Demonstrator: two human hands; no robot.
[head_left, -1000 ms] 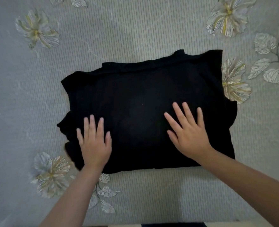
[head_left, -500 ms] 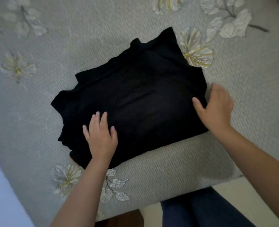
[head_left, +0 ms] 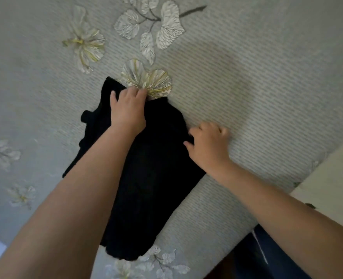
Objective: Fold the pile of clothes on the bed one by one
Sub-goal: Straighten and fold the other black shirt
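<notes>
A folded black garment [head_left: 156, 178] lies on the grey flowered bedspread [head_left: 247, 77], turned at a slant in the view. My left hand [head_left: 127, 109] reaches across it and grips its far edge, fingers curled over the cloth. At the garment's right edge my right hand [head_left: 208, 143] curls its fingers onto the cloth, the thumb lying on top. My left forearm hides the middle of the garment.
The bed's edge runs diagonally at the lower right, with pale floor [head_left: 328, 178] beyond it. My leg in dark blue trousers [head_left: 267, 256] stands beside the bed. A pale surface shows at the lower left corner.
My left hand has moved from the garment's near side to its far edge and taken hold. My right hand stays at the right edge. The view has swung, so the garment looks rotated.
</notes>
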